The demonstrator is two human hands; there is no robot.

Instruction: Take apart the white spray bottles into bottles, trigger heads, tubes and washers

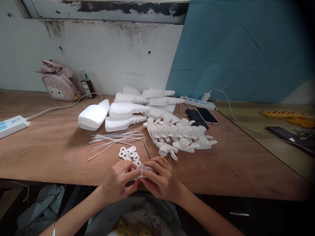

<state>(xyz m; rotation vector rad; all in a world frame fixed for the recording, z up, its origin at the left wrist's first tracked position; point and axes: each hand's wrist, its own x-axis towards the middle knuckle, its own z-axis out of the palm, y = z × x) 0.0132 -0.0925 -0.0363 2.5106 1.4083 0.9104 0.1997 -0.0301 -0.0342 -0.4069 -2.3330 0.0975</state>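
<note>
At the table's front edge, my left hand (122, 178) and my right hand (162, 179) together grip a white plastic spray head (142, 168), thumbs and fingers closed on it from both sides. My fingers hide much of its shape. Just beyond lie several flat white washers (129, 153) in a loose cluster. A thin metal-tipped tool (149, 152) points away from my right hand. Several thin white plastic tubes (115, 137) lie crossed behind the washers. To the right, more white spray heads (180, 132) are grouped in rows.
White plastic bottles (128, 109) lie piled toward the wall. Two phones (206, 115) rest near a power strip (200, 103) at the back right. A pink bag (59, 83) and a dark glass bottle (87, 85) stand at the back left. Another power strip (13, 125) sits far left.
</note>
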